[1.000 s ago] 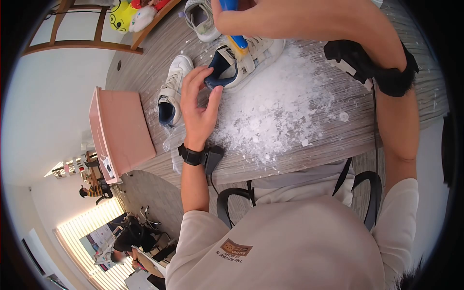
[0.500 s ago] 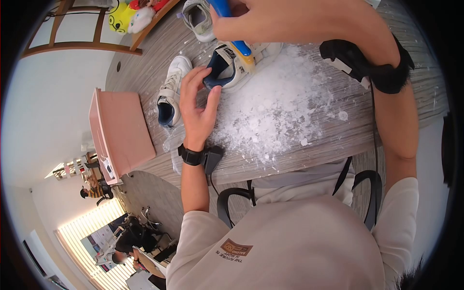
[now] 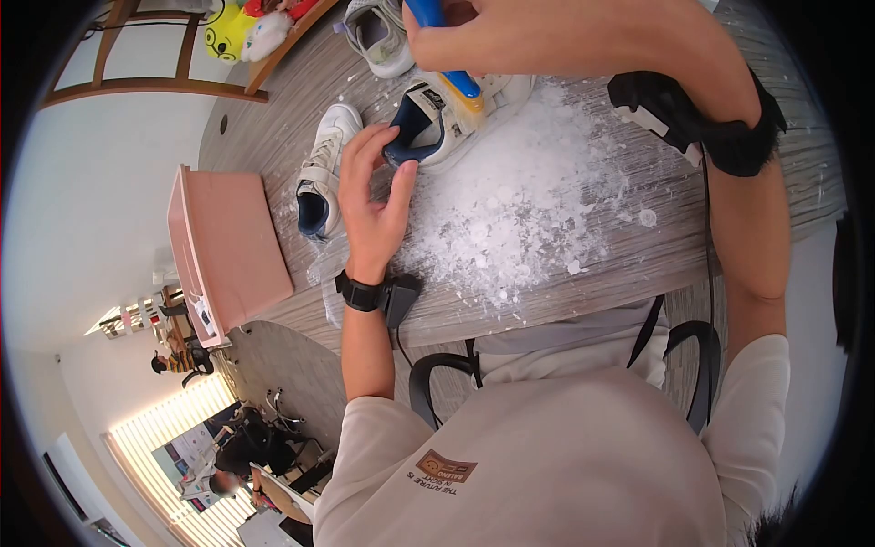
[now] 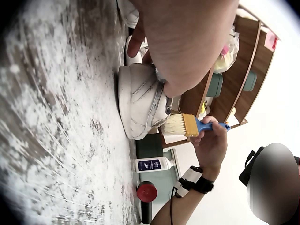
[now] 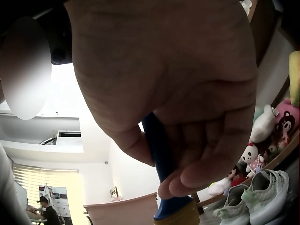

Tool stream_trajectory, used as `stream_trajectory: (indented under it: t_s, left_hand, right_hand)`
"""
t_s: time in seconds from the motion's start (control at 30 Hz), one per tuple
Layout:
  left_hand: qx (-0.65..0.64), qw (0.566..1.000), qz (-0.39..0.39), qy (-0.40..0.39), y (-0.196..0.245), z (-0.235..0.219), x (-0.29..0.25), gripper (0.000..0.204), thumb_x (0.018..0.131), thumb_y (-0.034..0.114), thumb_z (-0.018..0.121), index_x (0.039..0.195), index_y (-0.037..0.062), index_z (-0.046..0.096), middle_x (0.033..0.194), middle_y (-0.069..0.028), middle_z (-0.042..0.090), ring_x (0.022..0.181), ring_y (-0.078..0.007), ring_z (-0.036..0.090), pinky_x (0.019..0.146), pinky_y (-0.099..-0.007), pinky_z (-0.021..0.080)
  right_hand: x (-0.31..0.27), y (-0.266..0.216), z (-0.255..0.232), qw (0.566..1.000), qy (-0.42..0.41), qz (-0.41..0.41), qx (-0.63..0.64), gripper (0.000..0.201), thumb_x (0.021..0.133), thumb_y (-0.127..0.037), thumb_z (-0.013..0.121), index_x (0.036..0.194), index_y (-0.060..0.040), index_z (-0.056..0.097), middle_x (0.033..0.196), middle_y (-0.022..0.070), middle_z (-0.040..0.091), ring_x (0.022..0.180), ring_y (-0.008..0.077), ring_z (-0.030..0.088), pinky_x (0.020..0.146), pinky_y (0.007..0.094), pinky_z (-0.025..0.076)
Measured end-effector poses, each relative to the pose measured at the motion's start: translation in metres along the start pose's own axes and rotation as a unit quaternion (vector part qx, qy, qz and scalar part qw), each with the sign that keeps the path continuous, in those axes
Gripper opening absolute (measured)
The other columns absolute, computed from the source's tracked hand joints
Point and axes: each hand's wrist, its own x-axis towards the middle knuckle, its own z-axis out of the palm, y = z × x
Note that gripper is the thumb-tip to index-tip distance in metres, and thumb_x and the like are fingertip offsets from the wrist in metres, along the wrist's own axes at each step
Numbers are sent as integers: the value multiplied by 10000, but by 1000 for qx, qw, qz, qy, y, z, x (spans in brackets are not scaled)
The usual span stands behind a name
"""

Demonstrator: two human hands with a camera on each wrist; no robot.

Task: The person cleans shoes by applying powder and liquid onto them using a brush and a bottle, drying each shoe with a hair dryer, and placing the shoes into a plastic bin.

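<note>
A white shoe with a dark blue lining (image 3: 415, 126) lies on the powder-strewn table, its heel held between the thumb and fingers of my left hand (image 3: 376, 205). My right hand (image 3: 538, 38) grips the blue handle of a brush (image 3: 463, 84); in the left wrist view the pale bristles (image 4: 174, 125) meet the shoe's upper (image 4: 140, 101). The right wrist view shows the fingers curled round the blue handle (image 5: 159, 145). The matching shoe (image 3: 321, 173) stands just left of my left hand.
White powder (image 3: 519, 219) covers the table's middle. A pink bin (image 3: 232, 246) stands at the left, a greyish shoe (image 3: 375, 38) at the back. The left wrist view shows a white bottle (image 4: 152, 164) and a red-and-black object (image 4: 146, 192). Plush toys (image 3: 239, 32) sit on a shelf.
The right hand and brush have shifted slightly over the shoe, first toward its strap and back a little. The left hand keeps its place at the heel.
</note>
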Motion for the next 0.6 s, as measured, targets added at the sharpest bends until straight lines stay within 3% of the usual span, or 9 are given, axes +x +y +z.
stream_trajectory:
  t_s: [0.2, 0.37, 0.57, 0.6]
  left_hand:
    - [19, 999, -4, -42, 0, -5, -1, 391, 953, 54, 678, 1338, 67, 610, 1419, -101, 552, 1284, -217, 552, 1033, -365, 467]
    - [14, 999, -4, -43, -1, -5, -2, 394, 954, 63, 682, 1341, 69, 609, 1421, -99, 551, 1291, -215, 549, 1037, -361, 461]
    - [16, 999, -3, -42, -2, -4, -2, 391, 958, 71, 683, 1342, 73, 607, 1421, -95, 552, 1291, -212, 550, 1037, -356, 458]
    - [14, 999, -4, -42, -3, -4, -2, 390, 959, 72, 683, 1341, 74, 608, 1422, -94, 551, 1290, -211, 550, 1036, -356, 458]
  right_hand:
    - [-3, 6, -1, 998, 9, 50, -46, 467, 900, -355, 557, 720, 72, 619, 671, 230, 626, 654, 361, 645, 648, 434, 520]
    - [-7, 20, 31, 956, 227, 15, -187, 454, 896, -346, 554, 770, 85, 627, 722, 255, 642, 713, 382, 672, 688, 440, 537]
    - [-2, 7, -1, 995, 67, 47, -63, 432, 897, -323, 554, 828, 97, 625, 794, 280, 654, 737, 397, 665, 710, 450, 537]
    - [-1, 11, 1, 994, 75, 45, -71, 430, 896, -319, 555, 824, 100, 621, 793, 282, 653, 737, 397, 664, 711, 449, 537]
